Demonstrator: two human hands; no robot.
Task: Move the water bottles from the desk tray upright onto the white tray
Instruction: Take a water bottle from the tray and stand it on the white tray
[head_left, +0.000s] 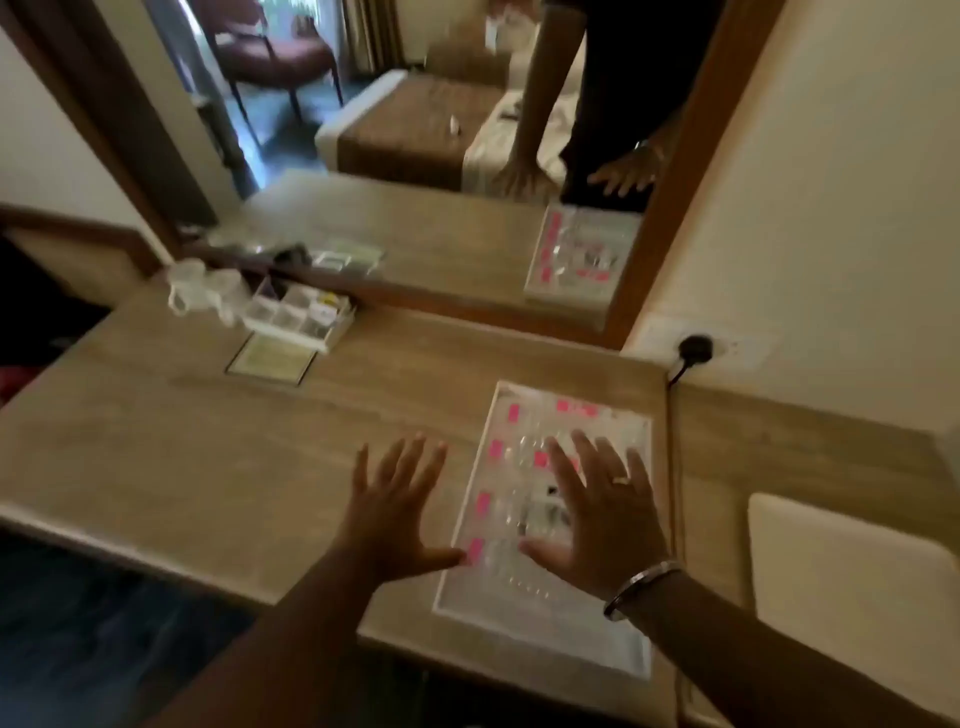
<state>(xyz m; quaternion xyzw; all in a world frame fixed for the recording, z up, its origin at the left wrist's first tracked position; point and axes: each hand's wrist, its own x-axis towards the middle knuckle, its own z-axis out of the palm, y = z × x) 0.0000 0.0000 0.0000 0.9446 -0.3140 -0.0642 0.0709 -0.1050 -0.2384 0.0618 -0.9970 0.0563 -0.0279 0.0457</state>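
1. Head view, my hands: my left hand (397, 506) is held palm-down over the wooden desk (208, 441), fingers fanned wide apart, gripping nothing. Its thumb tip reaches to the near left edge of the tray in front of me.

2. My right hand (605, 512) is also flat with fingers spread, holding nothing, and it hovers over the middle of that tray. There is a ring (621, 479) on one finger and a metal bangle (641, 587) on the wrist.

3. The task's things: the clear tray (597, 639) lies flat at the right end of the desk, near the wall. Water bottles (524, 452) lie on their sides in it, shown mostly by their pink labels in a column along the left side; the picture is too blurred for me to count them.

4. A white tray (852, 597) sits to the right of the desk, on a lower surface, apart from the clear tray.

5. Farther back on the left, against the mirror (441, 130), stand a divided white organizer (298, 314) with small packets and some crumpled clear plastic (202, 291) beside it. A framed card (270, 359) lies flat just in front of the organizer.

6. A black plug (695, 349) sits in the wall socket behind the clear tray.
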